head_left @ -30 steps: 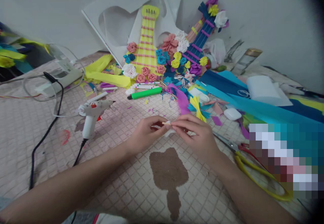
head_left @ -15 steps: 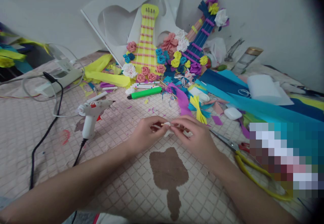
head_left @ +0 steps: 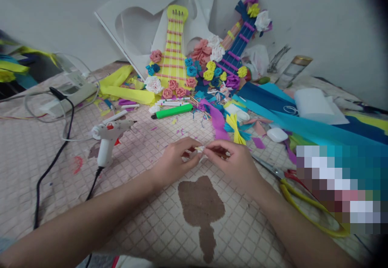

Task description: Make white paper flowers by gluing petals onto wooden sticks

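Note:
My left hand point(head_left: 176, 159) and my right hand point(head_left: 236, 161) meet over the middle of the table, fingertips almost touching. Between them is a small piece of white paper point(head_left: 201, 150), pinched by both hands. It seems to be wrapped around a thin stick, whose length is mostly hidden behind my right fingers. A white glue gun point(head_left: 105, 148) stands on the table left of my left hand. Scissors with yellow handles point(head_left: 298, 201) lie beside my right forearm.
Behind my hands are a green marker point(head_left: 174, 111), paper scraps and a purple strip point(head_left: 218, 122). A yellow paper guitar point(head_left: 174, 58) and a blue one point(head_left: 239, 47) lean at the back. A black cord point(head_left: 56, 167) runs down the left. Blue crepe paper point(head_left: 315, 126) lies right.
My fingers have shifted slightly on the white paper, and the right fingers have drawn closer together. The whole view has moved a little; the things on the table stay put.

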Motion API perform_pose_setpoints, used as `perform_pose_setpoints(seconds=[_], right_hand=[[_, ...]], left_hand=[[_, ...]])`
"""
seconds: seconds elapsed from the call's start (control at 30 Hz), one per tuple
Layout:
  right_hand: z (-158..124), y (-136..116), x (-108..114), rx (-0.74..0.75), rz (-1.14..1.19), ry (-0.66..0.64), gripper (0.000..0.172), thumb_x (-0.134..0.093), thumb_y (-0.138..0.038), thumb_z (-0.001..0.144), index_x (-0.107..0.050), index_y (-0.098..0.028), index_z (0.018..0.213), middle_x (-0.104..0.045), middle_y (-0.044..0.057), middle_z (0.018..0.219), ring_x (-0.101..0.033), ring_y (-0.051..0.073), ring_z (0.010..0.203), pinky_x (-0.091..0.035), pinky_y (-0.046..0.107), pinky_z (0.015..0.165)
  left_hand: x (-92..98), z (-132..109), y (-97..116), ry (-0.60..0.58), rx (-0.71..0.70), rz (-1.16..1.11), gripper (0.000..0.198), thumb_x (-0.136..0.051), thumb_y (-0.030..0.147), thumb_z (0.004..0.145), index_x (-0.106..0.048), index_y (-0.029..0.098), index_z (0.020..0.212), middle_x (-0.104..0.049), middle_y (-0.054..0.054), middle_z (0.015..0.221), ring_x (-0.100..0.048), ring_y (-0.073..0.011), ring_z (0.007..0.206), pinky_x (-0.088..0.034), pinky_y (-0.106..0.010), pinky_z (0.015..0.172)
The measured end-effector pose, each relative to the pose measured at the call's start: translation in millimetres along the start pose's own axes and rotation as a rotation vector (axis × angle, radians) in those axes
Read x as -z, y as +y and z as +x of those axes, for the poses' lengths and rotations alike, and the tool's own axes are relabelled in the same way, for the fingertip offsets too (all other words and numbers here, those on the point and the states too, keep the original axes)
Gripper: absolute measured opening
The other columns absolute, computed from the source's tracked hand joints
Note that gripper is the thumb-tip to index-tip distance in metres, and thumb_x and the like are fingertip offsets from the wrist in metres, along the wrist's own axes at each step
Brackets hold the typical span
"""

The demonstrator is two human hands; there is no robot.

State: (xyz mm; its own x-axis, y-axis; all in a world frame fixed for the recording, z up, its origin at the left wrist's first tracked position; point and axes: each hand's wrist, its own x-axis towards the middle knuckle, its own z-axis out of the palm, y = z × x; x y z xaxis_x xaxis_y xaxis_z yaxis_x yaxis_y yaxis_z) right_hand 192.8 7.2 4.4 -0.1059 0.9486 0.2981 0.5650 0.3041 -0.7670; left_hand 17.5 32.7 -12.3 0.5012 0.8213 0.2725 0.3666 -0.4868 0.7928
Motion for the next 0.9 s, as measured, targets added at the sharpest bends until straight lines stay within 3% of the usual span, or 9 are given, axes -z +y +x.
perform_pose_setpoints(seconds=[0.3, 0.7, 0.9], right_hand=[[-1.2, 0.2, -0.5, 0.083, -0.061, 0.028, 0.010, -0.060, -0.021, 0.077, -0.060, -0.016, 0.068, -0.061, -0.001, 0.062, -0.053, 0.009, 0.056, -0.042, 0.020, 0.054], [-2.4, -0.1, -2.7, 0.098, -0.094, 0.095, 0.006, -0.060, -0.020, 0.076, -0.060, -0.018, 0.070, -0.063, -0.001, 0.065, -0.055, 0.011, 0.057, -0.044, 0.023, 0.056], [-3.2, -0.3, -5.8, 0.178, -0.162, 0.137, 0.006, -0.059, -0.016, 0.075, -0.057, -0.018, 0.069, -0.062, 0.001, 0.065, -0.056, 0.012, 0.060, -0.045, 0.024, 0.058]], left_hand=[[-3.7, 1.3, 1.0, 0.000, 0.209, -0.182, 0.023, -0.058, 0.034, 0.080, -0.062, 0.016, 0.092, -0.065, -0.005, 0.086, -0.060, -0.0141, 0.079, -0.051, -0.023, 0.065], [-0.3, 1.0, 6.1, 0.025, 0.147, -0.101, 0.019, -0.058, 0.033, 0.080, -0.063, 0.015, 0.082, -0.062, -0.003, 0.072, -0.057, -0.0119, 0.067, -0.048, -0.021, 0.057], [0.1, 1.8, 7.6, 0.012, 0.148, -0.131, 0.017, -0.053, 0.027, 0.082, -0.062, 0.014, 0.078, -0.061, -0.001, 0.066, -0.056, -0.0103, 0.062, -0.047, -0.020, 0.055]])
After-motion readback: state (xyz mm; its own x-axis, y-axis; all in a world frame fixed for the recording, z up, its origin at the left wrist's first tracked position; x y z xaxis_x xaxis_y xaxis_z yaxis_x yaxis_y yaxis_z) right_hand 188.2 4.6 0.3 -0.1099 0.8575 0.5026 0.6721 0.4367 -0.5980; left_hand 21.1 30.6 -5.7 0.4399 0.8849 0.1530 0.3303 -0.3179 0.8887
